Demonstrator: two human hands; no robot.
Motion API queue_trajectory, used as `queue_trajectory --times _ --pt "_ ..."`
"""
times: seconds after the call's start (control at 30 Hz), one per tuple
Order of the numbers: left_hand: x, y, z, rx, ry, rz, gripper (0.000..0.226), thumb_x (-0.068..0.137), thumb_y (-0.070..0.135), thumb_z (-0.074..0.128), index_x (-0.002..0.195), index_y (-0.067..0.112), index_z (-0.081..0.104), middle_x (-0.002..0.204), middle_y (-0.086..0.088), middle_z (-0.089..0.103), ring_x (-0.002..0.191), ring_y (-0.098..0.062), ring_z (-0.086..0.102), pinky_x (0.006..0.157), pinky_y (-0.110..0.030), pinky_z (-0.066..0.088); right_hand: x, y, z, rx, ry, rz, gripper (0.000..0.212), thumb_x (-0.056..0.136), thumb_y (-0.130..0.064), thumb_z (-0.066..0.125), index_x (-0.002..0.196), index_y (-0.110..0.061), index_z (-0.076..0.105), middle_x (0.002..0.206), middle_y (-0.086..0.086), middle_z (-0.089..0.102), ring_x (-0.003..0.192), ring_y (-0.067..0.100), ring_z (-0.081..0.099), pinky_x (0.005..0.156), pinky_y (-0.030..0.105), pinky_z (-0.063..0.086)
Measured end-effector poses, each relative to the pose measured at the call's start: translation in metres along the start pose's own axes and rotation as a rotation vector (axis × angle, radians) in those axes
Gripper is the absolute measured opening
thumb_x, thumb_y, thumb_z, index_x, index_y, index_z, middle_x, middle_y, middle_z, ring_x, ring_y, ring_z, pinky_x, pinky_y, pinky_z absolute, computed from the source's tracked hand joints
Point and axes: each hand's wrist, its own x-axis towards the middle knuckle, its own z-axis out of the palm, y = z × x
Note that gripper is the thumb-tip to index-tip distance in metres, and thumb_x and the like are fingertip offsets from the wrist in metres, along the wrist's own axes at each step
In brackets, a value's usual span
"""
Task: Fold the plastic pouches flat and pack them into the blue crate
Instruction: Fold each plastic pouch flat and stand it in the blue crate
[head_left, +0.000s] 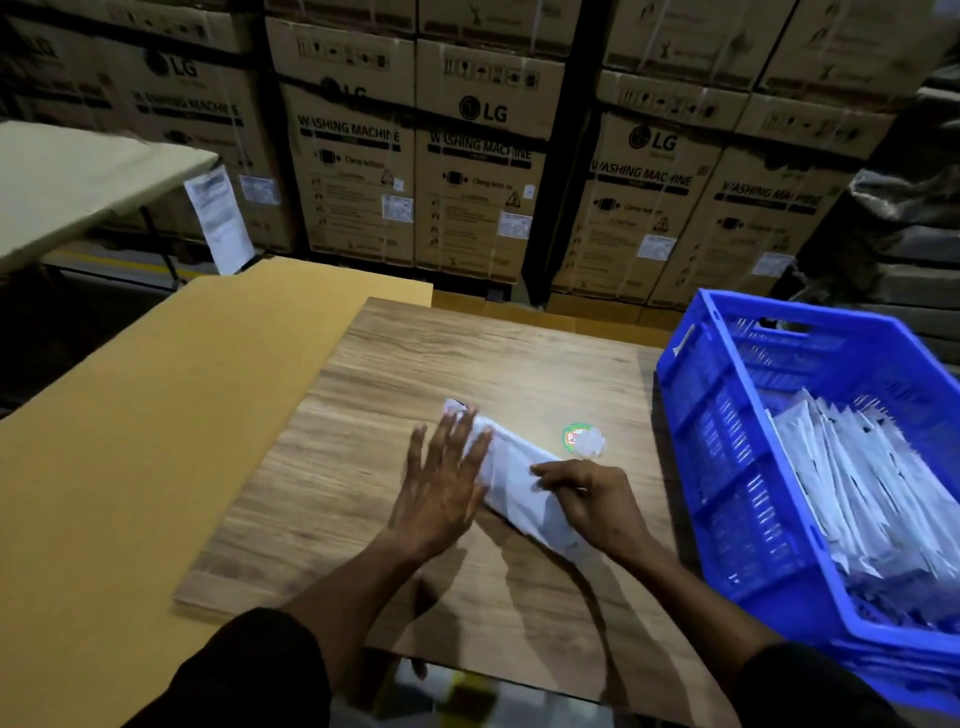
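A white plastic pouch (514, 480) lies folded into a long strip on the wooden board (363, 415), running diagonally from upper left to lower right. My left hand (441, 478) presses flat on its upper left end, fingers straight and spread. My right hand (587, 499) holds the lower right part of the strip, fingers curled over its edge. The blue crate (727, 441) stands to the right of the board, and several folded white pouches (862, 478) are stacked inside it on their edges.
A round green and red sticker (582, 439) is on the board just beyond the pouch. A tan cardboard sheet (130, 415) lies under the board on the left. Stacked washing machine cartons (467, 171) fill the background, and a pale table (67, 176) stands far left.
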Motion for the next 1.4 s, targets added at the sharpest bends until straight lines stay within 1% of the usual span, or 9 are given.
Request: queue_trajectory --times 0.17,0.3,0.43,0.53,0.73,0.9,1.07,1.2,1.4 --pt "-0.008 0.009 0.018 -0.028 -0.291 0.122 0.062 0.097 0.053 0.037 0.149 0.02 0.049 0.16 -0.007 0.04 0.147 -0.028 0.039 0.114 -0.058 0.036 0.009 0.025 -0.02 -0.044 -0.208 0.348 0.049 0.073 0.008 0.054 0.078 -0.034 0.077 0.093 -0.013 0.077 0.096 0.01 0.072 0.091 0.036 0.056" --pt "-0.019 0.02 0.03 -0.034 -0.432 0.036 0.067 0.095 0.062 0.033 0.14 0.021 0.06 0.152 -0.008 0.052 0.137 -0.03 0.053 0.107 -0.066 0.037 0.001 0.026 -0.016 -0.566 -0.079 0.104 0.026 0.08 -0.009 0.064 0.101 -0.016 0.077 0.103 0.007 0.076 0.109 0.032 0.068 0.085 0.042 0.055" --pt "-0.017 0.033 0.031 -0.036 -0.336 0.049 0.068 0.098 0.055 0.034 0.139 0.008 0.06 0.15 -0.014 0.053 0.143 -0.029 0.046 0.114 -0.06 0.021 -0.029 0.028 0.02 -0.672 -0.265 -0.027 0.053 0.098 -0.04 0.035 0.13 -0.007 0.061 0.131 0.008 0.065 0.129 0.03 0.057 0.101 0.05 0.048" --pt "-0.009 0.04 0.033 -0.076 -0.345 0.1 0.066 0.102 0.05 0.032 0.142 0.004 0.057 0.152 -0.014 0.051 0.146 -0.027 0.041 0.118 -0.048 0.02 -0.055 0.042 0.037 -0.698 -0.396 0.047 0.071 0.105 -0.05 0.011 0.153 -0.005 0.035 0.159 0.008 0.036 0.15 0.024 0.027 0.118 0.052 0.028" --pt "-0.005 0.056 0.051 -0.205 -0.397 0.087 0.102 0.091 0.071 -0.018 0.161 0.007 0.019 0.169 -0.007 0.009 0.156 -0.022 0.0 0.125 -0.04 -0.008 -0.062 0.043 0.039 -0.773 -0.381 0.004 0.072 0.101 -0.05 0.034 0.158 -0.009 0.022 0.166 0.006 0.018 0.154 0.017 0.01 0.119 0.049 0.008" --pt "-0.009 0.052 0.053 -0.22 -0.423 0.092 0.106 0.084 0.074 -0.026 0.163 0.015 0.01 0.169 0.0 -0.005 0.156 -0.02 -0.01 0.123 -0.038 -0.011 -0.064 0.039 0.044 -0.765 -0.379 0.039 0.07 0.099 -0.047 0.038 0.157 -0.01 0.026 0.166 0.006 0.019 0.154 0.02 0.011 0.12 0.047 0.008" --pt "-0.012 0.05 0.059 -0.204 -0.42 0.075 0.082 0.104 0.063 0.005 0.153 0.01 0.043 0.162 -0.008 0.035 0.152 -0.025 0.028 0.12 -0.042 0.014 -0.063 0.04 0.044 -0.756 -0.38 0.042 0.069 0.099 -0.047 0.034 0.157 -0.01 0.028 0.166 0.005 0.019 0.154 0.018 0.011 0.12 0.048 0.01" --pt "-0.015 0.053 0.062 -0.248 -0.366 0.035 0.074 0.108 0.058 0.009 0.153 0.011 0.044 0.163 -0.005 0.035 0.152 -0.023 0.027 0.118 -0.043 0.016 -0.063 0.04 0.042 -0.767 -0.436 0.049 0.068 0.102 -0.052 0.029 0.157 -0.012 0.027 0.167 0.004 0.015 0.154 0.018 0.008 0.12 0.048 0.011" --pt "0.0 0.067 0.056 -0.322 -0.29 -0.186 0.071 0.111 0.047 0.007 0.134 0.015 0.067 0.143 0.001 0.061 0.138 -0.018 0.051 0.113 -0.038 0.027 -0.061 0.039 0.04 -0.759 -0.477 0.082 0.074 0.102 -0.06 0.012 0.158 -0.013 0.026 0.167 0.002 0.014 0.154 0.017 0.005 0.121 0.045 0.005"
